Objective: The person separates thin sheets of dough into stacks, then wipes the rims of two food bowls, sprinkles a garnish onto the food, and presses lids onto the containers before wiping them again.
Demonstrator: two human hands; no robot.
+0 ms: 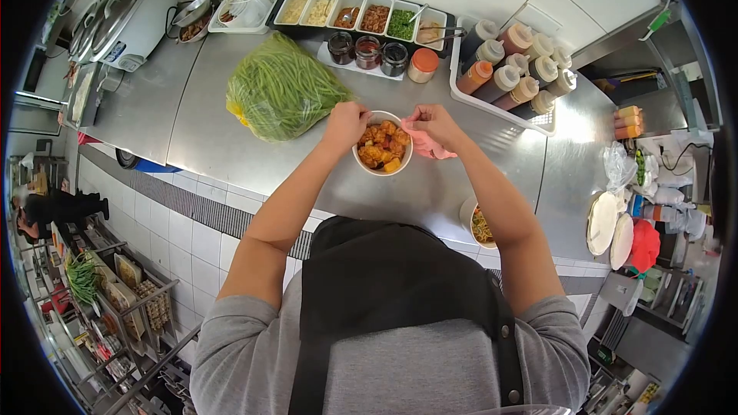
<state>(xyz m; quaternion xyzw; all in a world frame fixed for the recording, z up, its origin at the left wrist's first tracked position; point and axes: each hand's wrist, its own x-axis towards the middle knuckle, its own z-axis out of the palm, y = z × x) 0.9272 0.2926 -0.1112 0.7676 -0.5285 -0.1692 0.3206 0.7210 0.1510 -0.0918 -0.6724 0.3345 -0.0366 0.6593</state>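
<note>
A round white bowl (356,155) of orange-brown fried chunks in sauce (382,146) stands on the steel counter in front of me. My left hand (346,124) is closed at the bowl's upper left rim, fingertips pinching its edge. On the opposite side, my right hand (434,124) grips a pink cloth (432,147), which hangs beside the bowl's right rim. Below my right forearm, partly hidden by it, sits a second bowl (466,214) with noodle-like food. A clear bag of long green vegetables (283,86) lies left of my left hand.
Behind stand a tray of toppings with spoons (361,17), several sauce jars (393,59) and a white basket of squeeze bottles (513,114). A large cooker (127,27) is at the far left. A person in dark clothes (61,211) appears at the left edge.
</note>
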